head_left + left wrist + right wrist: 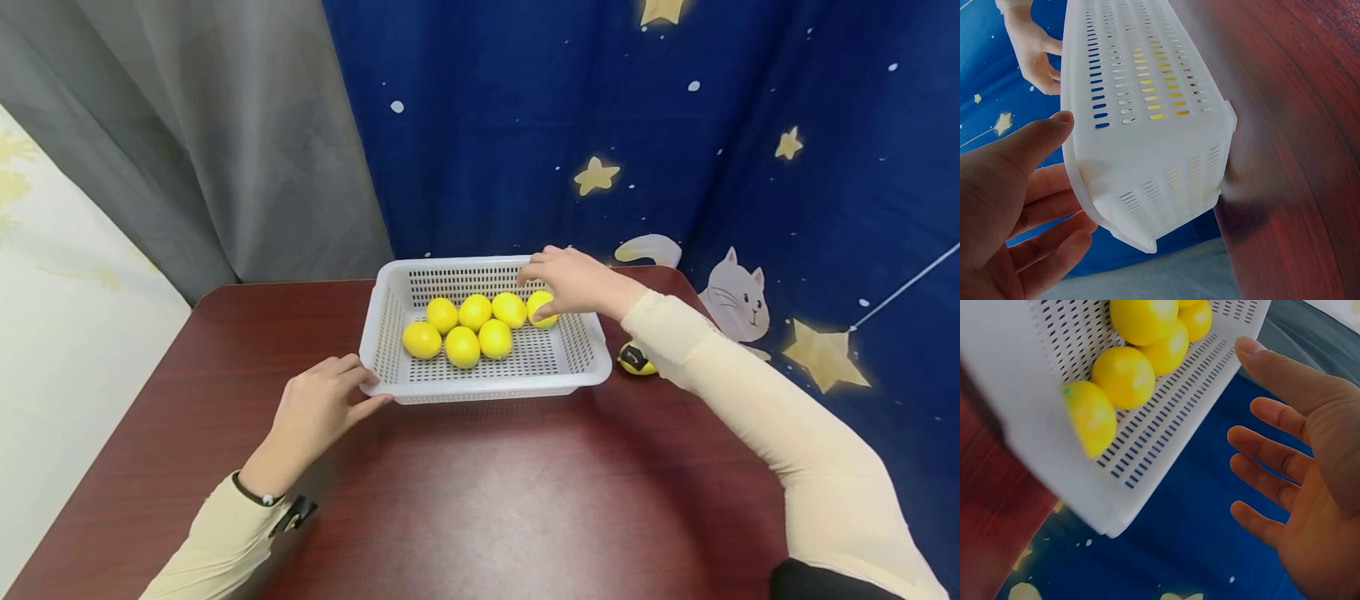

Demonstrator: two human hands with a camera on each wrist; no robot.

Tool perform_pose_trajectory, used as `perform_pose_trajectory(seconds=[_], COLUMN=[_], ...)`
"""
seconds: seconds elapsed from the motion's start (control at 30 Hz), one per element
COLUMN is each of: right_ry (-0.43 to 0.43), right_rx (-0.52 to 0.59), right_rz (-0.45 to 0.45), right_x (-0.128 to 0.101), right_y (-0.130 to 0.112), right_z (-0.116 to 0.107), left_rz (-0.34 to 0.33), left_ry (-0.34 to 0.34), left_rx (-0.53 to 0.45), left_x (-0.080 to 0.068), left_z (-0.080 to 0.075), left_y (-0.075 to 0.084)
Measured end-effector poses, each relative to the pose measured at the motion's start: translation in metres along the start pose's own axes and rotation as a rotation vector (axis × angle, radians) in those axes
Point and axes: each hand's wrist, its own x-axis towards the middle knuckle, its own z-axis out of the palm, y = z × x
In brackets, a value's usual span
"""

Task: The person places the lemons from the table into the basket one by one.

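Observation:
A white perforated plastic basket (pixel 480 387) stands on the table with several yellow lemons (pixel 462 347) grouped inside it. My left hand (pixel 318 408) grips the basket's near left corner, thumb at the front rim. In the left wrist view, the thumb (pixel 1054 128) touches one side of the rim and the fingers reach behind it. My right hand (pixel 573 283) hovers over the basket's far right part, fingers spread and holding nothing. Its thumb overlaps the rightmost lemon (pixel 538 307) in the head view. The right wrist view shows a gap between that hand (pixel 1310 450) and the lemons.
Dark red wooden table (pixel 480 500) under the basket. Just right of the basket, a yellow and black thing (pixel 637 358) shows partly behind the right sleeve. A blue curtain (pixel 487 125) with stars and a grey curtain (pixel 285 167) hang behind the table.

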Motion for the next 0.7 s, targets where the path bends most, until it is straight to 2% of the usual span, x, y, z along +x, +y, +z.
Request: perform_pose_trajectory(seconds=[0.33, 0.7], right_ry=[0.045, 0.104], right_rx=[0.034, 0.088], right_rz=[0.025, 0.107], right_x=[-0.021, -0.061], right_y=[0.016, 0.043], right_z=[0.007, 0.009], left_rz=[-0.002, 0.006], left_ry=[-0.004, 0.001], left_rx=[-0.006, -0.009], left_x=[-0.001, 0.000], left_z=[0.001, 0.000], left_y=[-0.002, -0.001])
